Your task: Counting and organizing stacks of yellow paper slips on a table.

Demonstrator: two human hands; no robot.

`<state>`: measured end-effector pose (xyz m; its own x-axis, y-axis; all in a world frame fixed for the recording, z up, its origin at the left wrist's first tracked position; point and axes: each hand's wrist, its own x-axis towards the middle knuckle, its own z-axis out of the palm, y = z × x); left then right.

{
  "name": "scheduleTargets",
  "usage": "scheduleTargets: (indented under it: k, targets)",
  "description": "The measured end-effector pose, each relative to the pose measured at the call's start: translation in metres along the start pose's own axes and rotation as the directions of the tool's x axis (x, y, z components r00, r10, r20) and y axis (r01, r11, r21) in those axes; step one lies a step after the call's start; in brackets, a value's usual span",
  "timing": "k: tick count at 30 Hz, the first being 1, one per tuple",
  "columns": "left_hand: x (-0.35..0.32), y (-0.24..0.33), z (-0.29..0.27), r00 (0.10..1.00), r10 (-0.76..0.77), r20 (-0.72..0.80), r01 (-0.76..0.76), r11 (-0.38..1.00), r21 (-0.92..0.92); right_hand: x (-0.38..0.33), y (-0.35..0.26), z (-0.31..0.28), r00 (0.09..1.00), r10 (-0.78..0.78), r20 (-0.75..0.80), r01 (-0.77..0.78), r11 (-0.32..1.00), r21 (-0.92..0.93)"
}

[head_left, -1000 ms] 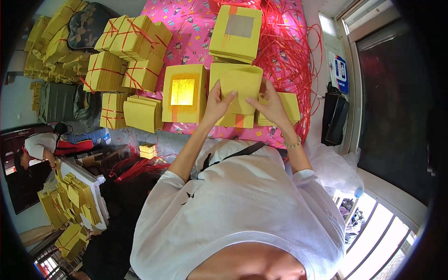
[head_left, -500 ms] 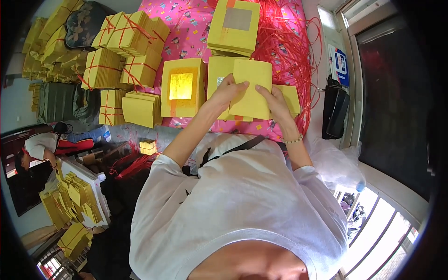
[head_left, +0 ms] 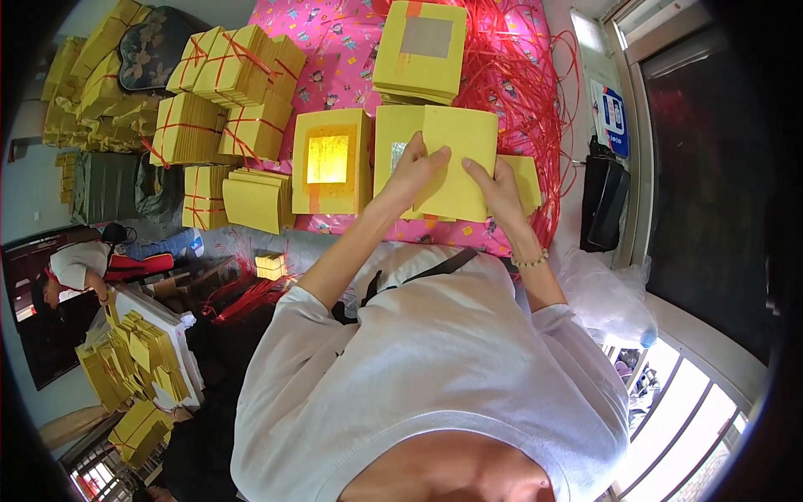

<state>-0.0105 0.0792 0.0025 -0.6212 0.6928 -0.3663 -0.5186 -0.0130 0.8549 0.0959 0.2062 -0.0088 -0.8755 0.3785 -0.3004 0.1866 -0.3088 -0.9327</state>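
Hands, two, hold one yellow paper over one silver-patched pile.

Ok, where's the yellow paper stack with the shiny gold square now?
In the head view, the gold-square stack lies on the pink sheet, left of the left hand, right of red-tied bundles.

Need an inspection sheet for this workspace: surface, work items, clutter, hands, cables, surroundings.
Surface: pink patterned cover.
Work items: yellow paper held over a yellow stack; gold-square stack left of it, grey-square stack beyond.
Clutter: loose red strips heaped at right; tied bundles at left.
Hands: left and right both grip the paper, thumbs on top.
Cables: nothing seen.
Surroundings: black bag and clear plastic bag at right; another person at far left.
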Motion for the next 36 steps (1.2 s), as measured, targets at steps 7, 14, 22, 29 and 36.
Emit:
scheduleTargets:
  k: [7, 14, 22, 29, 36]
  targets:
    - [-0.019, -0.004, 0.008, 0.949, 0.314, -0.006, -0.313, 0.947, 0.078, -0.011, -0.011, 0.004, 0.995, -0.097, 0.025, 0.097, 0.995, -0.009]
    - [-0.035, -0.001, 0.012, 0.943, 0.334, -0.019, -0.331, 0.940, 0.084, -0.018, -0.023, 0.012, 0.991, -0.130, -0.034, 0.133, 0.987, 0.088]
    - [-0.042, 0.011, 0.014, 0.964, 0.267, -0.006, -0.266, 0.961, 0.070, -0.019, -0.018, 0.013, 0.992, -0.118, -0.046, 0.120, 0.992, 0.048]
    - [-0.042, 0.009, 0.016, 0.976, 0.214, 0.039, -0.216, 0.973, 0.078, -0.015, -0.027, 0.011, 0.955, -0.232, -0.185, 0.244, 0.969, 0.045]
    - [-0.038, 0.000, 0.013, 0.987, 0.154, 0.047, -0.156, 0.987, 0.038, -0.004, -0.005, 0.001, 0.920, -0.244, -0.307, 0.261, 0.965, 0.017]
